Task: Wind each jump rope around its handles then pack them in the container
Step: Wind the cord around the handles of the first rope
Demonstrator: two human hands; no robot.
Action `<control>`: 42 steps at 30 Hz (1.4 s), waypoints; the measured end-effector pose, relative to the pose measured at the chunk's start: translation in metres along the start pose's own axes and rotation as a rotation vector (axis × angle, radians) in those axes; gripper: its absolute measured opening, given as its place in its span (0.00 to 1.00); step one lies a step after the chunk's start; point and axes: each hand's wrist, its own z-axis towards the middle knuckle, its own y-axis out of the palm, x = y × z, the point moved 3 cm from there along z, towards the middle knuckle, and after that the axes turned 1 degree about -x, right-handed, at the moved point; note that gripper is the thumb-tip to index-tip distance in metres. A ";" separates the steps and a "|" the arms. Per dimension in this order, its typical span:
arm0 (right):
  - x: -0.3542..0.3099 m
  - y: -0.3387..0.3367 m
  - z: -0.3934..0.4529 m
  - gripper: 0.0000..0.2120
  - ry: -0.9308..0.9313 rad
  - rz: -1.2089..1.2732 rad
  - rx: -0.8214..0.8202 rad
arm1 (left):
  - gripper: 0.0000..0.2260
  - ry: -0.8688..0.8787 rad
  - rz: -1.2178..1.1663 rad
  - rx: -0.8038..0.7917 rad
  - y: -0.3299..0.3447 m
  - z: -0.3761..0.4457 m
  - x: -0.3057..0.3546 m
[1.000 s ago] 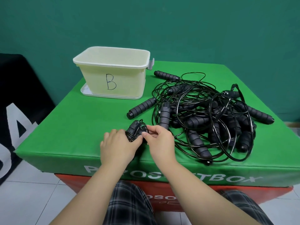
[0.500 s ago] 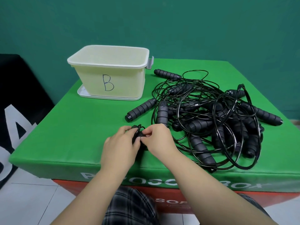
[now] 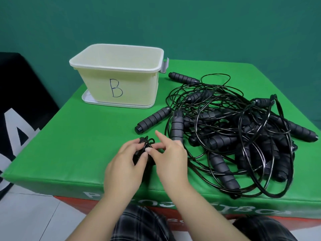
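Near the front edge of the green pad (image 3: 73, 140), the left hand (image 3: 124, 166) grips a wound jump rope bundle (image 3: 145, 150). The right hand (image 3: 171, 156) pinches its cord, index finger raised. The cream container (image 3: 119, 84) marked B stands far left; tangled jump ropes (image 3: 234, 133) lie right.

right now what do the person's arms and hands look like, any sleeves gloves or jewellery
Both arms are bare as far as the picture shows: no sleeves on the forearms. The left hand and the right hand wear no gloves, and no rings, watch or bracelets show on fingers or wrists. The fingernails look short and unpainted. The only clothing in view is dark plaid cloth over the legs.
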 end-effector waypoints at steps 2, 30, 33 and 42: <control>-0.002 0.004 -0.003 0.23 -0.103 -0.073 0.065 | 0.11 0.009 -0.005 -0.006 0.001 -0.001 -0.001; -0.002 0.015 -0.043 0.36 -0.093 0.145 -0.384 | 0.08 -0.223 -0.223 -0.090 -0.015 0.012 -0.003; -0.007 0.012 -0.042 0.38 -0.102 0.196 -0.376 | 0.09 -0.371 -0.569 0.017 -0.020 0.004 -0.004; -0.017 -0.015 -0.032 0.39 -0.079 0.289 -0.392 | 0.06 -0.129 -0.490 0.052 -0.019 -0.008 0.007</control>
